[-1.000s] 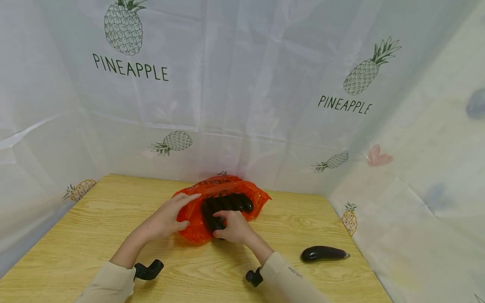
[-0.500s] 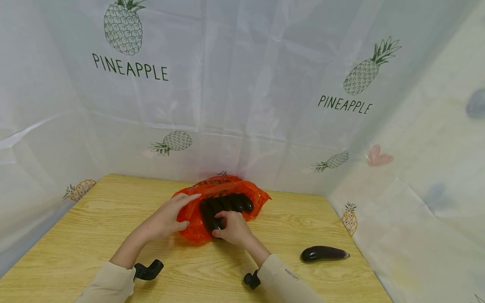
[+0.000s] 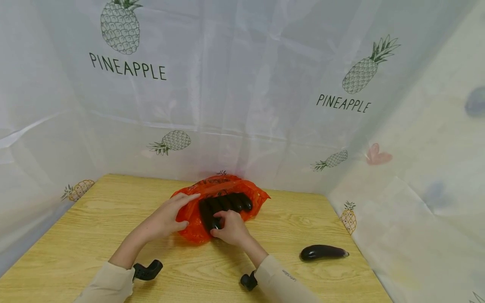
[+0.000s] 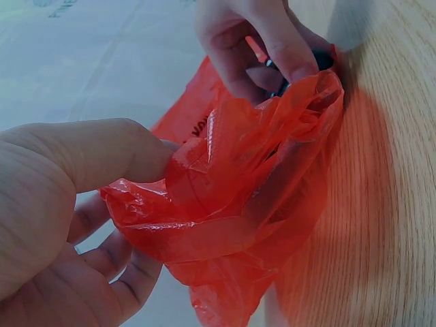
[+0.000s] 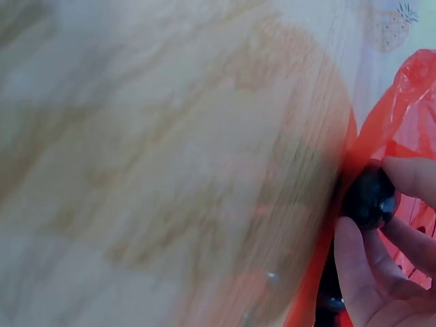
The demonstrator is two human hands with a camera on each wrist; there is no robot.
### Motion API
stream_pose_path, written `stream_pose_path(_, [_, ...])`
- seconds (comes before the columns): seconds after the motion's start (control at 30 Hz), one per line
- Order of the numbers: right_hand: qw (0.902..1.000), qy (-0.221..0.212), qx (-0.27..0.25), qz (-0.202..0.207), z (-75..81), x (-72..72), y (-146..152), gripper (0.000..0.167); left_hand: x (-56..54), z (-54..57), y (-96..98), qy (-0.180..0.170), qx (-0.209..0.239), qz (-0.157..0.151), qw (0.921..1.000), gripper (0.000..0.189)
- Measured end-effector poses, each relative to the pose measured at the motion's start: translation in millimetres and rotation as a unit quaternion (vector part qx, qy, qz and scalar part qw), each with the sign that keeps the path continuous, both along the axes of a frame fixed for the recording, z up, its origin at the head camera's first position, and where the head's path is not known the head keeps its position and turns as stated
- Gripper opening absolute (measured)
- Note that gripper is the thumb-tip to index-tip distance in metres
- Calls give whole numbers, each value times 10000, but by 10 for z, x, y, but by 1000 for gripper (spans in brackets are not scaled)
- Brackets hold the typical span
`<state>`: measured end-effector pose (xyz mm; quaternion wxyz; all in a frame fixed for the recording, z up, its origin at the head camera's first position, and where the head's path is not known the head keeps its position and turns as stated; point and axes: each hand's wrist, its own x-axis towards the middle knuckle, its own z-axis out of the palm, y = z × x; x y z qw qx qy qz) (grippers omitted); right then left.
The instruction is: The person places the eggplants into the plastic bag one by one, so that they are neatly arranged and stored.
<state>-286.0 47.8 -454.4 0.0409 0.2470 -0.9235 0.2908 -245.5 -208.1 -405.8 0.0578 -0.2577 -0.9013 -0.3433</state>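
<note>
In the head view an orange-red plastic bag lies on its side, its mouth facing me. Several dark eggplants sit side by side inside it. My left hand holds the bag's left side, thumb and fingers spread apart; in the left wrist view the fingers curl at the crinkled film. The right hand is at the bag's mouth and grips the rounded end of an eggplant between thumb and fingers. The far part of that eggplant is hidden among the others.
One more eggplant lies on the wooden table to the right, outside the bag. A white curtain with pineapple prints hangs behind the table and along its sides. Black wrist mounts stick out from both forearms.
My right hand has shifted slightly left, and the eggplant it grips has moved a little farther into the bag. The left hand stays on the bag's side.
</note>
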Motion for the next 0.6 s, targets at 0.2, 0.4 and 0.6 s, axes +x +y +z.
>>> stream_pose_path(0.2, [9996, 28, -155, -229, -12, -10, -82, 40, 5, -6, -9, 29, 22, -14, 10000, 80])
stream_pose_path(0.4, [9984, 35, -300, -479, -35, -35, -154, 36, -1, -8, -19, 96, 29, -43, 9999, 80])
stream_pose_path(0.6, [9968, 57, -438, -666, -38, -50, -219, 35, 2, -13, -22, 98, 12, -25, 9999, 80])
